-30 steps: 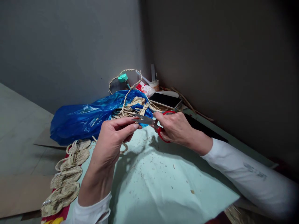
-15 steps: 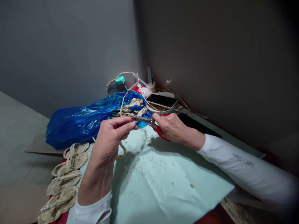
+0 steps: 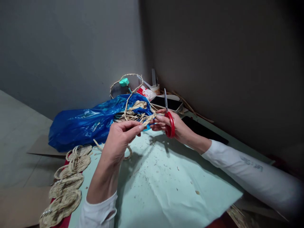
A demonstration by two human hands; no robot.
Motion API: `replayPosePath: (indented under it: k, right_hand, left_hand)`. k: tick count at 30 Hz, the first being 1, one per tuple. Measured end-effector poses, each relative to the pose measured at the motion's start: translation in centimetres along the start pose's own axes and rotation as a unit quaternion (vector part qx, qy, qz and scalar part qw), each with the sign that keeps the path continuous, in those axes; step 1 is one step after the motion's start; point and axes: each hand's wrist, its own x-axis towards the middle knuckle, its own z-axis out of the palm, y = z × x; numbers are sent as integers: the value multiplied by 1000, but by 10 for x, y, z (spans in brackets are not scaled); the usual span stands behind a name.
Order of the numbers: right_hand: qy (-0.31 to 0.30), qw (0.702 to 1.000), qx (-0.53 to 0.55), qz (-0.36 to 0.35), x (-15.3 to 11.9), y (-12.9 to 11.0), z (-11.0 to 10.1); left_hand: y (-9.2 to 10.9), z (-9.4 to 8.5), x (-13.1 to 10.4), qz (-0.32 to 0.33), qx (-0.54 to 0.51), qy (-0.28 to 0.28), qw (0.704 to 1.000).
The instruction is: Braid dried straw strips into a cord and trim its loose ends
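Observation:
My left hand pinches a pale braided straw cord between thumb and fingertips, above the table. My right hand carries scissors with red handles looped on it and the blades pointing up. Its thumb and fingertips also meet the right end of the braid. From the hands a long loop of the cord arches up over the blue plastic bag, which has loose straw strands at its mouth. Part of the cord hangs below my left hand.
Coiled braided straw pieces are lined up along the table's left edge. A phone lies on a round container at the back, near a cup of tools. Another dark flat object rests right. Scraps dot the pale green sheet.
The scissors have swung from lying level against the cord at my left fingertips to upright on my right hand. My right fingers have opened out and now reach the braid's end.

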Motion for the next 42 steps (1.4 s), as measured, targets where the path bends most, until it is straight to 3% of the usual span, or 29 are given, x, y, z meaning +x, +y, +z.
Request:
replayPosePath:
  k: [4,10,15,22,26,31,34,37,42]
  right_hand:
    - [11,991,134,3,2,-7,-1]
    - [78,983,167,-14,1,-30,-1]
    - [76,991,92,-65,-6,-40,5]
    - [96,985,-50,-131,-16,-38,11]
    - [122,981,-58,-138,-15,-38,11]
    - [111,982,-62,-143,-12,-37,9]
    - [105,975,-121,-152,-11,-35,7]
    - [115,933,-279,-194,-13,-33,5]
    - [63,741,-601,-293,-22,-29,5]
  left_hand:
    - [-4,0,2,15,19,-17,1000]
    - [-2,4,2,51,131,-41,989]
    - [5,-4,1,26,162,-77,983]
    - [14,-25,-4,4,92,-88,992]
    - [11,-20,-7,-10,41,-115,992]
    - [8,-3,-6,-3,-1,-73,997]
    - [8,0,-5,-8,-8,-73,997]
    - [7,0,-4,-11,-21,-64,998]
    - [6,-2,-3,-21,-51,-19,998]
